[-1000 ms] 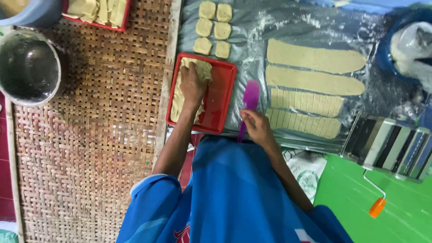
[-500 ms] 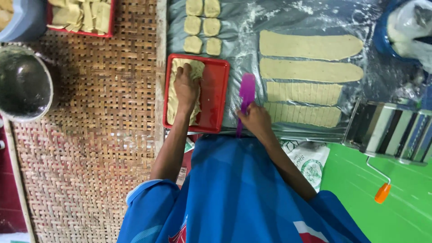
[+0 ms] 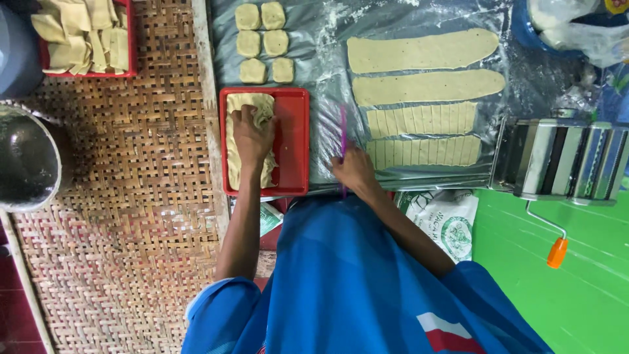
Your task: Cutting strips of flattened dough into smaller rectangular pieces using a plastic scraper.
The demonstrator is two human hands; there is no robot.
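My left hand (image 3: pixel 254 134) lies flat, fingers loosely spread, pressing on the pale dough pieces (image 3: pixel 244 154) in the red tray (image 3: pixel 293 141); nothing clenched there. My right hand (image 3: pixel 354 172) is wrapped around the handle of a purple scraper (image 3: pixel 343 134), seen edge-on, blade standing on the foil-covered work surface (image 3: pixel 321 59) just right of the tray. Next to the blade: two scored dough strips (image 3: pixel 422 136), beyond them two uncut long strips (image 3: pixel 424 69). Six small dough squares (image 3: pixel 264 42) sit past the tray. Pasta roller (image 3: pixel 563 160) at far right, orange crank knob (image 3: pixel 557 252) hanging down. Woven mat (image 3: pixel 131 196) to the left, a second red tray of dough (image 3: pixel 85 36) and a metal pot (image 3: pixel 26 157) on it.
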